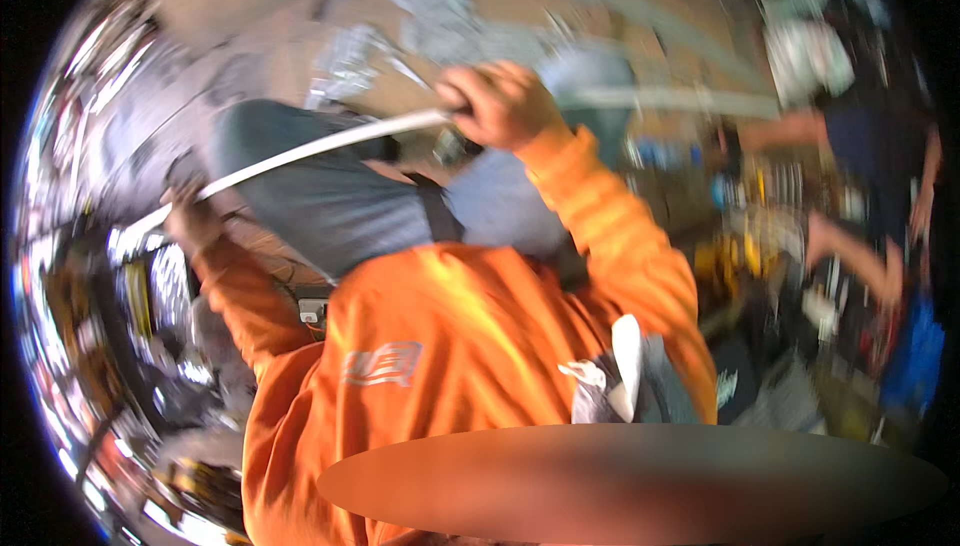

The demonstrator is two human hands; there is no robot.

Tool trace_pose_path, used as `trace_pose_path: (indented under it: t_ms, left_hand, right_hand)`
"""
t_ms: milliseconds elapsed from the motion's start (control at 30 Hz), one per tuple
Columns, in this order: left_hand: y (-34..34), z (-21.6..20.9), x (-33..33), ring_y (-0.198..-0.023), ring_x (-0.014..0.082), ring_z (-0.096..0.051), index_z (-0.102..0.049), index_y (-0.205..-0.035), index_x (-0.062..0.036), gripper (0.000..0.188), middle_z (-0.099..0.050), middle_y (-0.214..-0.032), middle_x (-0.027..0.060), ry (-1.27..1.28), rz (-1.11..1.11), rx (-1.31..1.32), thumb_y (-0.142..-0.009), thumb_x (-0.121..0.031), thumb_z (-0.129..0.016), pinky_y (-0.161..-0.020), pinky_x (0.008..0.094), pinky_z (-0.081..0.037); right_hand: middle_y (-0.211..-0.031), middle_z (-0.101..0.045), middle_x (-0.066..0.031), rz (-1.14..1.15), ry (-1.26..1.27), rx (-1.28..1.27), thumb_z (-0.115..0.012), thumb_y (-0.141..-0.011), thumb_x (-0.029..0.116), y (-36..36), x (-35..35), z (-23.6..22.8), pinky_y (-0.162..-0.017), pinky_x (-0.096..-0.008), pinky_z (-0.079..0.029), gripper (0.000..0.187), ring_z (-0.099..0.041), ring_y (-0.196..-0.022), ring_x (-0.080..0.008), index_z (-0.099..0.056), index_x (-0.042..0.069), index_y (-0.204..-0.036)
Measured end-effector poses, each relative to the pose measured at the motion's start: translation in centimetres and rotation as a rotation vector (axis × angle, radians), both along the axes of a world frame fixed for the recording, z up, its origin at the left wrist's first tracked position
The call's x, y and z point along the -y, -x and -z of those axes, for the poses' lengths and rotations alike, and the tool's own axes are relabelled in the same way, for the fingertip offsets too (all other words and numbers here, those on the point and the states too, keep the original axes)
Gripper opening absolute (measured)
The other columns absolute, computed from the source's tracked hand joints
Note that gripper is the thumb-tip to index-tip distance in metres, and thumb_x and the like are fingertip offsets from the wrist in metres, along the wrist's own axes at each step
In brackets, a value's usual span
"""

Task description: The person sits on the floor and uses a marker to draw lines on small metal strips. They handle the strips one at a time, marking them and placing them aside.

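A long, narrow white strip (320,144) runs slantwise across my lap, above my knees in blue-grey trousers (340,191). My right hand (497,106) is closed around it near the middle of the view, with the knuckles up. Lower and farther left, my left hand (192,220) grips the same strip near its left end, fingers wrapped round it; this hand is blurred. Past my right hand a pale length (690,99) continues to the right, smeared, and I cannot tell whether it is all one piece. The strip's material is unclear.
Crumpled silvery sheeting (435,21) lies on the brownish floor ahead. At the right, another person in a dark shirt (870,151) reaches in with bare arms, near a white bag (810,56). Yellow items (735,261) and blurred clutter crowd both sides.
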State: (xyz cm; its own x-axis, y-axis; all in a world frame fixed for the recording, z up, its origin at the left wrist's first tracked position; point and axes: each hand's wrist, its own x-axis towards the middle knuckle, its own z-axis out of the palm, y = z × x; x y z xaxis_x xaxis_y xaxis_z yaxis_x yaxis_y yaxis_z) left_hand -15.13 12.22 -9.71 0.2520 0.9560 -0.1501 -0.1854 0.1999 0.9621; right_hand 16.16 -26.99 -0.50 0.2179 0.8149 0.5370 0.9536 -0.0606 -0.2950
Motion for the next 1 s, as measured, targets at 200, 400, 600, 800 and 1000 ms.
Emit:
trace_pose_path:
  t_ms: [200,400,600,800,1000]
  left_hand:
    - [-2.9,-7.2,5.8,-0.069,0.0203,-0.067,-0.073,-0.106,0.0001,0.039,-0.072,-0.081,0.0090,-0.293,-0.013,0.115,-0.103,-0.038,-0.063,-0.064,0.0357,-0.059]
    - [-4.8,-12.6,4.2,-0.051,0.0187,-0.064,-0.069,-0.088,0.0008,0.070,-0.065,-0.065,0.0095,-0.209,0.159,-0.053,-0.104,-0.064,-0.047,-0.050,0.0331,-0.054]
    - [-9.0,-19.4,7.9,-0.050,0.0255,-0.062,-0.068,-0.073,-0.0019,0.067,-0.057,-0.053,0.0111,-0.514,0.155,-0.572,-0.100,-0.062,-0.054,-0.050,0.0384,-0.050]
    - [-19.8,-21.8,18.2,-0.092,0.0318,-0.064,-0.071,-0.087,-0.0073,0.039,-0.063,-0.092,0.0125,-1.602,-0.015,-0.405,-0.080,-0.043,-0.083,-0.079,0.0409,-0.052]
    - [-25.6,-23.7,16.9,-0.091,0.0340,-0.062,-0.074,-0.091,-0.0051,0.036,-0.060,-0.092,0.0135,-1.564,0.253,-0.125,-0.086,-0.040,-0.081,-0.081,0.0437,-0.050]
  right_hand:
    - [-0.082,-0.073,-0.0131,0.038,-0.095,0.030,-0.069,-0.088,0.012,-3.1,0.3,-1.8,-0.059,-0.0428,-0.056,0.020,-0.072,-0.072,-0.0335,-0.066,0.007,-0.107]
    - [-0.067,-0.067,-0.0132,0.087,-0.191,0.123,-0.063,-0.101,0.019,-5.6,0.3,-7.3,-0.052,-0.0416,-0.050,0.009,-0.071,-0.060,-0.0311,-0.065,0.010,-0.104]
    - [-0.068,-0.067,-0.0150,0.209,-0.032,0.491,-0.063,-0.101,0.021,-6.0,-1.8,-17.8,-0.056,-0.0476,-0.052,0.010,-0.070,-0.065,-0.0366,-0.058,0.015,-0.108]
    - [-0.071,-0.070,-0.0127,0.275,0.085,0.740,-0.068,-0.094,0.018,-3.7,-7.0,-24.2,-0.059,-0.0447,-0.058,0.021,-0.073,-0.070,-0.0335,-0.054,0.016,-0.110]
    - [-0.079,-0.069,-0.0090,0.035,-0.016,1.069,-0.071,-0.085,0.011,-7.1,-7.3,-26.5,-0.061,-0.0414,-0.055,0.038,-0.071,-0.072,-0.0288,-0.056,0.012,-0.120]
